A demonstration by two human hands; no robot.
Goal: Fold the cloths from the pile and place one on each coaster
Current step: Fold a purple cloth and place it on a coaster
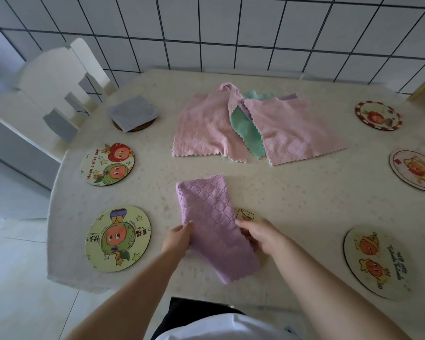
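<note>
Now the purple cloth (214, 227) lies folded into a long strip on the counter (304, 192), and everything else is placed from it. At its near-left edge the left hand (178, 238) grips the fabric, thumb on top and fingers tucked out of sight beneath; at its right edge the right hand (260, 235) curls its fingers round the cloth in the same way. Just beyond the right hand, touching the strip's right edge, a small square sticker (245, 215) shows on the counter. Farther back from the strip sits the pile (250, 123), with pink cloths spread over a green one and a purple edge peeking out behind. Far left of the pile, a folded grey cloth (133, 112) rests on a dark coaster (134, 128). Left of the strip lie two bare picture coasters, one nearer (117, 239) and one farther (107, 164). Right of the strip lie three more bare coasters: near (377, 262), middle (416, 170) and far (378, 115). A white chair (52, 94) stands beyond the grey cloth, against a tiled wall (255, 33).
</note>
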